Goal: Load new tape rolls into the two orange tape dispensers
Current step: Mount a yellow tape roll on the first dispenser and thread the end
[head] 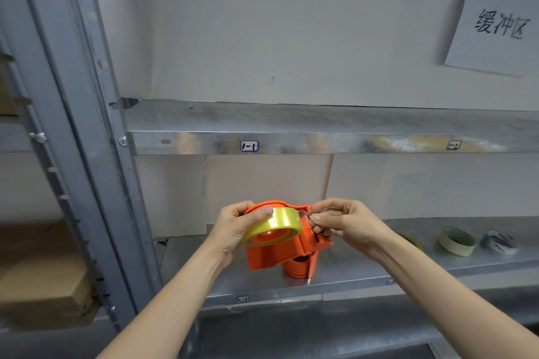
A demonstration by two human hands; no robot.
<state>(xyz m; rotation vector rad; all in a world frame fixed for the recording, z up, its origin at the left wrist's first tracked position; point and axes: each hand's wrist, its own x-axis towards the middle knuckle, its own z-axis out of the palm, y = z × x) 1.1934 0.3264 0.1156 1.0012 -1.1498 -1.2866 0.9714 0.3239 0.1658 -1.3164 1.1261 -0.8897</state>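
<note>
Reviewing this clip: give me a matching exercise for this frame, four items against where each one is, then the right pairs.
Items:
1. yellow tape roll
2. second orange dispenser
3. beige tape roll
4. paper sign

Places:
A. on the wall, upper right
B. mounted on the held dispenser in the left hand
C. on the lower shelf, right side
D. on the lower shelf, just beneath the held dispenser

Pairs: 1-B, 2-D, 3-C, 4-A
</note>
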